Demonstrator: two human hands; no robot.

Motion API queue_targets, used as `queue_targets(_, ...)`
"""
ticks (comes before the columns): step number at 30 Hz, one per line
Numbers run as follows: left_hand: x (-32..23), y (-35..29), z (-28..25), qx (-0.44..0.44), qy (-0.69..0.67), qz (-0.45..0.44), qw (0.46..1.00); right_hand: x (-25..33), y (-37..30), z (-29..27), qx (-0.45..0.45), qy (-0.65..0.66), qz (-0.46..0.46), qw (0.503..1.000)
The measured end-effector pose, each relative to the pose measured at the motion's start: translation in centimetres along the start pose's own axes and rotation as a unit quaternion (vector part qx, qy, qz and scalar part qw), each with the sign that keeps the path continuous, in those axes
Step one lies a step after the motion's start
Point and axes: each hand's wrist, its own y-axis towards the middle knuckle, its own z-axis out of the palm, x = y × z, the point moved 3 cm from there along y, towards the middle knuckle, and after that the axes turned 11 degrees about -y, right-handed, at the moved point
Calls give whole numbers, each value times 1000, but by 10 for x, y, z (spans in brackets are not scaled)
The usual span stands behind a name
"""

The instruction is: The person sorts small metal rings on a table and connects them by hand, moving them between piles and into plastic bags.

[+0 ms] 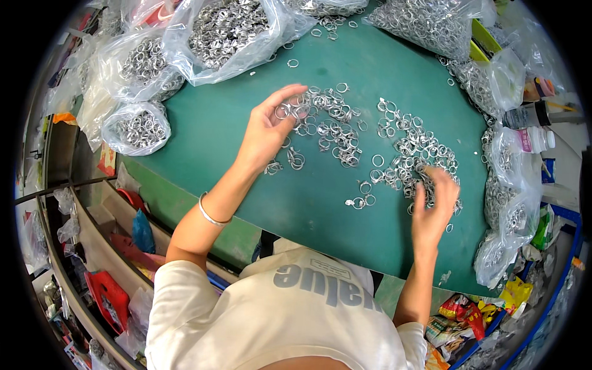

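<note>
My left hand [266, 131] is curled, thumb and fingers around a few silver metal rings [295, 110]. It is at the left edge of a loose heap of such rings [339, 137] on the green table [296, 200]. My right hand [436, 200] reaches down into a second, larger heap of rings [416, 147] on the right. Its thumb and forefinger are apart, their tips among the rings; no ring is plainly gripped there. Several stray rings [369, 200] lie at the near-left side of that heap. A strip of green tabletop separates the two heaps.
Clear plastic bags of rings line the far edge [231, 37], the left corner [140, 131] and the right edge [505, 209]. A white bottle [538, 140] stands at the right. Drawers with a red container [106, 302] are at lower left; a blue-edged bin [546, 296] is at lower right.
</note>
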Motion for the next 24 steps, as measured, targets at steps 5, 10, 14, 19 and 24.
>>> queue_targets(5, -15, -19, 24, 39, 406, 187, 894, 43, -14, 22, 104, 158, -97, 977)
queue_targets(10, 4, -71, 65, 151, 492, 175, 839, 25, -20, 21, 55, 102, -76, 990)
queue_targets(14, 33, -93, 87, 223, 476, 153, 837, 7, -41, 7, 53, 147, 32, 987)
queue_targets(19, 45, -88, 79, 198, 498, 161, 828, 4, -58, 14, 109, 226, 125, 960)
queue_targets(24, 30, -88, 76, 135, 527, 174, 821, 4, -62, 2, 52, 152, 78, 984)
